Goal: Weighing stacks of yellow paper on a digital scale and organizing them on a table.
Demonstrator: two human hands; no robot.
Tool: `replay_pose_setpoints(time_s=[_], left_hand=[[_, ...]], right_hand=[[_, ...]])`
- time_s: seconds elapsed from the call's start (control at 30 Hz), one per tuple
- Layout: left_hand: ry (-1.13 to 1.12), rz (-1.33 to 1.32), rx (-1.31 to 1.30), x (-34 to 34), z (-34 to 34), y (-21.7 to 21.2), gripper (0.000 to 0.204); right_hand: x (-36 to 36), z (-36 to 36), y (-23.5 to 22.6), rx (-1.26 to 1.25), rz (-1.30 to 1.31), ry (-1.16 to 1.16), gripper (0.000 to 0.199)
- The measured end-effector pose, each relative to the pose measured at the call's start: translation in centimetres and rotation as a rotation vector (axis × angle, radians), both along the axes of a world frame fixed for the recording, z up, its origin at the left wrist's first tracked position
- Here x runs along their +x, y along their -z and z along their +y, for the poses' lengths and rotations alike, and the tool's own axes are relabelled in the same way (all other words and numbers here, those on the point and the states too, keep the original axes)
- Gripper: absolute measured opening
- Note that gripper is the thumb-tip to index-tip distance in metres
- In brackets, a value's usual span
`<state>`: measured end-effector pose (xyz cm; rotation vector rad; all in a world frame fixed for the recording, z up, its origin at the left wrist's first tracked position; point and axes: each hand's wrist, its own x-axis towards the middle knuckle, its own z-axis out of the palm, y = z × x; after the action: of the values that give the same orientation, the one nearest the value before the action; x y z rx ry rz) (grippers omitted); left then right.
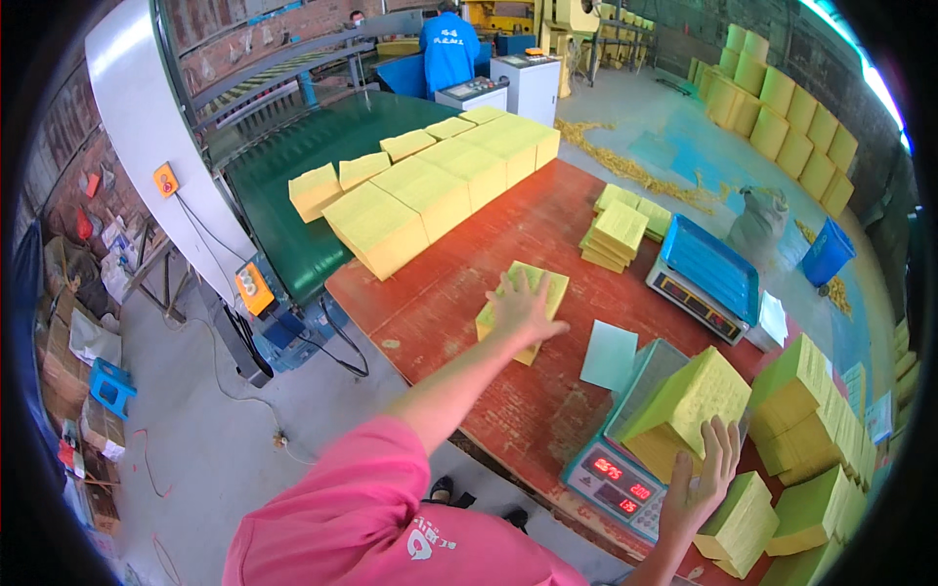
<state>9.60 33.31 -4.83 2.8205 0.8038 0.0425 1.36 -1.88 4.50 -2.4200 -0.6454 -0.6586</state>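
A pink sleeve (371,518) fills the lower edge. The right hand (705,479), fingers spread, grip apart, presses the yellow paper stack (684,400) on the near scale (616,483). The left hand (521,308) lies flat, grip apart, on a smaller stack (547,283) mid-table (440,313).

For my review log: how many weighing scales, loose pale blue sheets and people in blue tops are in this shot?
Weighing scales: 2, the near scale and the far scale
Loose pale blue sheet: 1
Person in a blue top: 1
Total: 4
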Motion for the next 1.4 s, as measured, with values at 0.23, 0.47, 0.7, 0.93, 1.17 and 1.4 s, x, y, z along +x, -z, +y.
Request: replay_pose_setpoints(time_s=[0.23,0.47,0.7,0.93,1.17,1.4], left_hand=[[0.347,-0.025,0.107,-2.4,1.9,1.3,0.097],[1.154,-0.086,0.139,-13.2,4.7,0.5,0.091],[1.293,-0.125,0.131,-19.2,7.6,-1.3,0.085],[0.187,-0.541,-0.657,-29.5,5.4,5.8,0.065],[-0.460,-0.419,-1.935,-27.7,1.1,13.6,0.061],[-0.429,-0.678,-2.234,-27.1,-0.9,11.6,0.068]], right_hand=[[-4.2,9.0,1.0,0.195,0.192,-0.246,0.042],[-3.3,16.3,3.6,0.274,0.287,-0.387,0.045],[1.1,21.2,11.4,0.231,0.786,-0.586,0.046],[1.0,21.1,12.0,0.197,0.818,-0.510,0.045],[0.7,20.8,12.1,0.211,0.777,-0.531,0.045],[-2.7,18.7,13.6,0.086,0.688,-0.432,0.047]])
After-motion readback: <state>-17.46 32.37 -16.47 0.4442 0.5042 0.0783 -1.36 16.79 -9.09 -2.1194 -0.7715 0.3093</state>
